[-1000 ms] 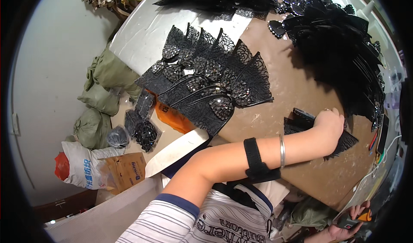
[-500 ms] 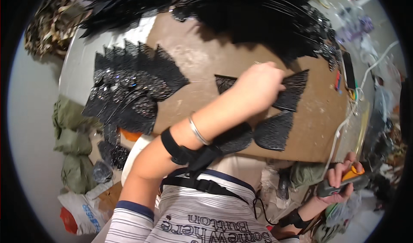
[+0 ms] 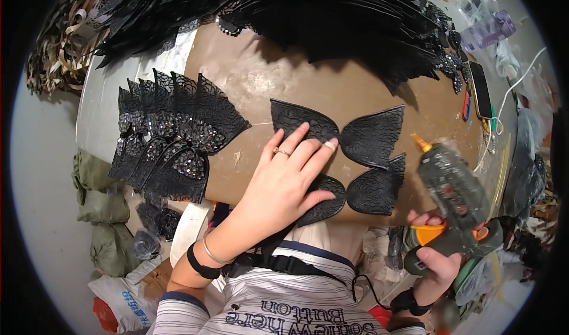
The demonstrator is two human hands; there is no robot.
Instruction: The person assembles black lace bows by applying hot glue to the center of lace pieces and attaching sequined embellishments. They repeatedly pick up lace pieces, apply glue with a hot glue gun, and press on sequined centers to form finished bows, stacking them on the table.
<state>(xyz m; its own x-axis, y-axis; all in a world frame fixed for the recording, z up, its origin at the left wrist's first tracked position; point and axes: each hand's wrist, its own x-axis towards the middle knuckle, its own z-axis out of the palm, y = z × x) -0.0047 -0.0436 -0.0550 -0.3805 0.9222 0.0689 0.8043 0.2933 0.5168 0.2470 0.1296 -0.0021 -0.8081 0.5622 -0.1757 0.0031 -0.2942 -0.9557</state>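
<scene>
My left hand (image 3: 284,181) lies palm down with fingers spread, resting on the upper left black lace-patterned piece (image 3: 293,113) and touching the lower left piece (image 3: 329,194) with its thumb. The upper right lace piece (image 3: 373,135) meets the upper left one at a narrow end. Below it sits the lower right lace piece (image 3: 374,188). Wrapped round the handle of a glue gun, my right hand (image 3: 441,265) is closed at the table's near right edge. The black glue gun (image 3: 455,184) has an orange nozzle and trigger; its nozzle points up and away, apart from the pieces.
A fan of black lace pieces with sequins (image 3: 172,136) lies on the left. Long black pieces (image 3: 344,21) heap along the far side. At the right are a phone (image 3: 480,89), a white cord (image 3: 514,89) and a purple plastic item (image 3: 489,31).
My left hand has moved left and nearer from the upper right piece, its closed fingers now spread flat. My right hand has brought the glue gun upright over the table's right edge.
</scene>
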